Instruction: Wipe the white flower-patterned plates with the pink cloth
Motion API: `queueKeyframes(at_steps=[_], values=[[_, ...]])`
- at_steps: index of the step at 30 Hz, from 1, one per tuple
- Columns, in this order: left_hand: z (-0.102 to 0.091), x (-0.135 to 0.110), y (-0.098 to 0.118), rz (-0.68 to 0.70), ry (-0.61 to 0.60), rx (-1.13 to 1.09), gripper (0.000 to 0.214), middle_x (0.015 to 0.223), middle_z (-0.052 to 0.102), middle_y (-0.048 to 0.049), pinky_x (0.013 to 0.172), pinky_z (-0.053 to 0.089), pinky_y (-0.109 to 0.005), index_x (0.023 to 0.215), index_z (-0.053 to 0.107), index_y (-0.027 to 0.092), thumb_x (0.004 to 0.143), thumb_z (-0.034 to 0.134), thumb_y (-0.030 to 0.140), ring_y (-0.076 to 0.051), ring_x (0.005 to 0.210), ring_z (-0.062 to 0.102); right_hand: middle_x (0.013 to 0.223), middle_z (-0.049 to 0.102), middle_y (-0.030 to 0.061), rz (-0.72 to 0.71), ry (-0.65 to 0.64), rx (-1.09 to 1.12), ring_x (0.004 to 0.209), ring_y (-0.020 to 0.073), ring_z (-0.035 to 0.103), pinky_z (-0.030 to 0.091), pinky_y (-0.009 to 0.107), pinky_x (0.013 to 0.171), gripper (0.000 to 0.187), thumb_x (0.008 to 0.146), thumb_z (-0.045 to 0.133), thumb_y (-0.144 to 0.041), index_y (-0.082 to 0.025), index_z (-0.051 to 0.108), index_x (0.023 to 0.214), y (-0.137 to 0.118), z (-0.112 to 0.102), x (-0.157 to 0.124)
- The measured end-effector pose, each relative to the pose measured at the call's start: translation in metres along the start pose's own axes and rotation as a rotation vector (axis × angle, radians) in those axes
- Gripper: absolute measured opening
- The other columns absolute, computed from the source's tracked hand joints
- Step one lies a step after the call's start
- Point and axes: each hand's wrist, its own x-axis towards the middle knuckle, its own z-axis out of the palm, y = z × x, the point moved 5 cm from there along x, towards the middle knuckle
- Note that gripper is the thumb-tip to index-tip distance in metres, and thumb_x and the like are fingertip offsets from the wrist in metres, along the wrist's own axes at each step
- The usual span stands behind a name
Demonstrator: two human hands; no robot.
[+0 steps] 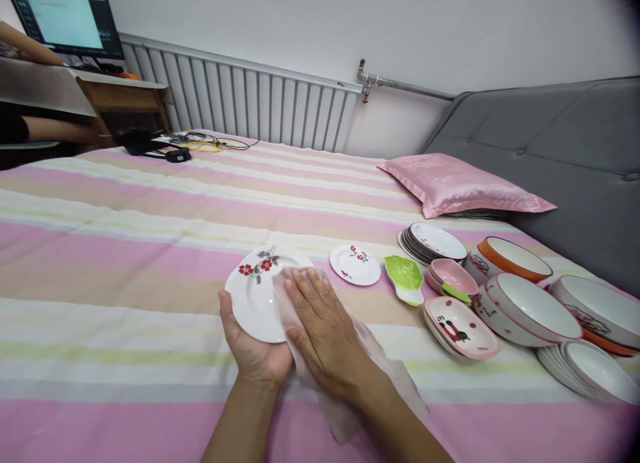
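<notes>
A white plate [257,309] with red flowers and grey leaves rests tilted in my left hand [263,356]. My left thumb lies along its rim, and the other fingers are hidden beneath it. On the plate's right side, my right hand [325,333] holds a pale pinkish cloth [370,356] against the surface. The right fingers are laid nearly straight over the cloth, which hangs down past the wrist. A smaller white plate [355,265] with red flowers lies on the bed just beyond my right hand.
To the right sit a green dish [404,279], stacked plates [433,243], pink dishes [454,277], a patterned square dish [463,327], large bowls [533,309] and small white bowls [597,369]. Behind are a pink pillow [465,183] and cables [210,143]. Another person's arm [30,44] shows far left.
</notes>
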Motion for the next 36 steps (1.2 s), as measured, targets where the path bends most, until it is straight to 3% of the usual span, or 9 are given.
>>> queueKeyframes(at_steps=[5,16,26,32,36], values=[[0.002,-0.006,-0.009,-0.006,-0.062,0.005,0.050,0.113,0.063,-0.0064,0.101,0.034,-0.039,0.116,0.057,0.022,0.076,0.050,0.051,-0.025,0.113,0.051,0.148,0.005,0.0023,0.085,0.061,-0.001,0.136,0.0217,-0.002,0.015,0.047,0.111,0.057,0.091,0.031,-0.035,-0.017,0.009,0.141,0.013,-0.003,-0.001],[0.005,-0.025,-0.042,-0.364,-0.301,-0.061,0.048,0.121,0.058,-0.0046,0.107,0.023,-0.039,0.121,0.054,0.024,0.082,0.040,0.050,-0.024,0.122,0.041,0.149,0.001,0.0046,0.172,0.130,-0.101,0.135,0.0234,-0.004,0.012,0.050,0.109,0.060,0.091,0.030,-0.035,-0.017,0.004,0.141,0.034,-0.020,-0.002],[0.001,-0.038,-0.065,-0.618,-0.459,-0.015,0.056,0.129,0.051,-0.0048,0.109,0.016,-0.040,0.123,0.050,0.022,0.082,0.032,0.056,-0.023,0.131,0.025,0.149,-0.003,0.0055,0.145,0.139,-0.154,0.135,0.0242,-0.006,0.005,0.050,0.109,0.063,0.091,0.026,-0.042,-0.016,-0.001,0.141,0.026,-0.019,-0.002],[0.001,-0.038,-0.068,-0.610,-0.430,0.024,0.059,0.133,0.046,-0.0010,0.108,0.017,-0.037,0.125,0.048,0.026,0.081,0.031,0.060,-0.020,0.133,0.022,0.149,-0.003,0.0044,0.053,0.075,-0.076,0.135,0.0240,-0.004,0.003,0.051,0.109,0.059,0.092,0.023,-0.042,-0.018,0.001,0.141,0.010,-0.014,-0.002],[-0.012,-0.030,-0.064,-0.453,-0.321,0.033,0.046,0.133,0.046,0.0039,0.108,0.020,-0.034,0.124,0.048,0.034,0.085,0.030,0.050,-0.017,0.132,0.024,0.149,-0.001,0.0026,0.004,0.033,-0.028,0.135,0.0231,-0.004,0.004,0.051,0.110,0.057,0.092,0.026,-0.039,-0.020,0.003,0.141,0.000,-0.011,-0.001]])
